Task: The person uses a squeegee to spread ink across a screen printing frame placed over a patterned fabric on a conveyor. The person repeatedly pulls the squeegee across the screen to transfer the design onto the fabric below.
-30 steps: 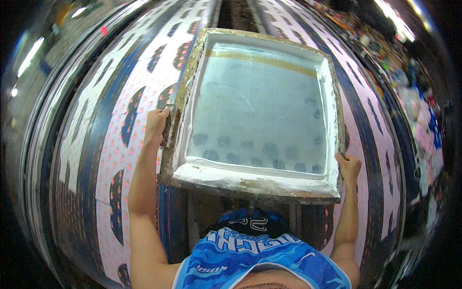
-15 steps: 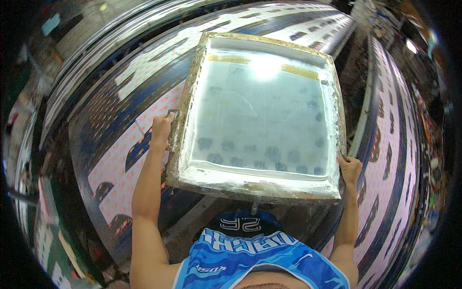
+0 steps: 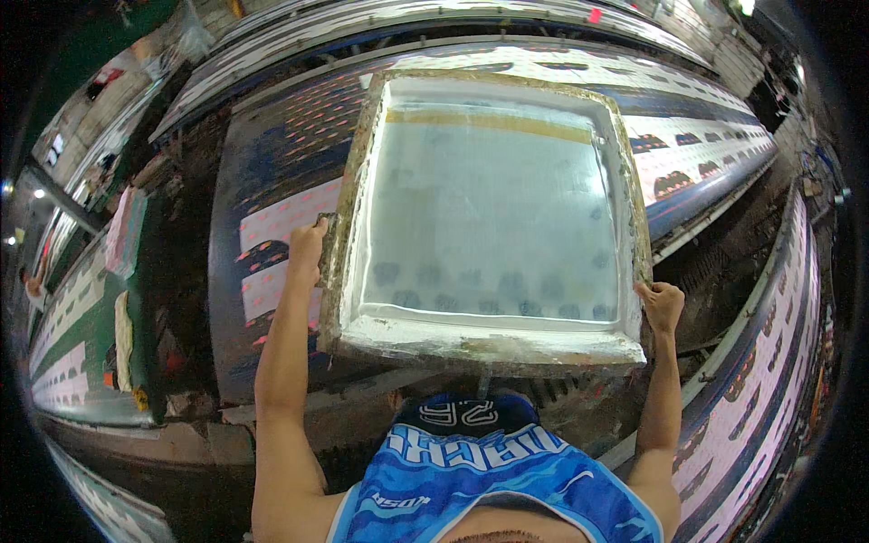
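A large square screen-printing frame (image 3: 489,217) is held level in front of my torso, with a pale translucent mesh, a yellowish band near its far edge, white-coated inner sides and faint dark round marks along the near part. My left hand (image 3: 309,242) is closed on a grip at the frame's left side. My right hand (image 3: 663,303) is closed on the right side, lower down. Beneath and beyond the frame, a long table (image 3: 226,181) carries pale pink, patterned fabric strips (image 3: 276,217) with dark scalloped shapes.
Another fabric-covered table (image 3: 751,380) runs along the right, with a dark gap (image 3: 688,290) beside it. At the left, a green table (image 3: 127,398) holds pale strips and a cloth roll (image 3: 124,339). A person (image 3: 36,285) is partly visible at the far left edge.
I have turned to the left: the table rows that ran straight ahead now run across toward the upper right. The green table has come into view. Both hands still hold the frame.
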{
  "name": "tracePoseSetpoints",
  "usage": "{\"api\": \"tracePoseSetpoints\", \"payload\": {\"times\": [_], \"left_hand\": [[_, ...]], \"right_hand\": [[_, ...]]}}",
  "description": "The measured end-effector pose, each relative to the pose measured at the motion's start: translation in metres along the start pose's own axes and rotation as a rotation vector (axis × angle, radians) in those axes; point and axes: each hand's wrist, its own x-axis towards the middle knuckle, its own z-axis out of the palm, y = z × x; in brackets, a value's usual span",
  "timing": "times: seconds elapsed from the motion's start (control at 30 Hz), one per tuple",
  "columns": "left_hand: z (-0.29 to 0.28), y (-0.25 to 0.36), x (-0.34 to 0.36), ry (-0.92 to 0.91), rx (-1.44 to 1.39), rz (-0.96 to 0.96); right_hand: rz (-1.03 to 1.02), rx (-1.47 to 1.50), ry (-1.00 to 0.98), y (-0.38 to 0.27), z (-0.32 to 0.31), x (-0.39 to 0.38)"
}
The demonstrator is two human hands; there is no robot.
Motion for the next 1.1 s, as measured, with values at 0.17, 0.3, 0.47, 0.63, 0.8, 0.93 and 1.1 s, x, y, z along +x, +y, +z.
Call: {"api": "tracePoseSetpoints", "payload": {"times": [0.17, 0.3, 0.47, 0.63, 0.8, 0.93, 1.1], "left_hand": [[-0.029, -0.025, 0.02, 0.171, 0.127, -0.075], [-0.055, -0.035, 0.035, 0.281, 0.051, -0.024], [-0.08, -0.041, 0.055, 0.479, 0.063, -0.051], [-0.119, -0.08, 0.064, 0.481, 0.028, -0.076], [-0.081, -0.129, 0.043, 0.616, 0.028, -0.17], [-0.088, -0.139, 0.027, 0.602, 0.038, -0.165], [-0.082, -0.13, 0.024, 0.564, 0.109, -0.205]], "right_hand": [[-0.115, 0.054, -0.05, -0.021, 0.05, 0.044], [-0.19, 0.02, -0.065, -0.063, 0.098, 0.076], [-0.216, 0.134, -0.168, -0.098, 0.165, 0.111], [-0.3, 0.125, -0.207, -0.139, 0.228, 0.127], [-0.315, 0.142, -0.323, -0.119, 0.259, 0.144], [-0.37, 0.072, -0.309, -0.12, 0.272, 0.144], [-0.315, 0.048, -0.36, -0.111, 0.277, 0.138]]}}
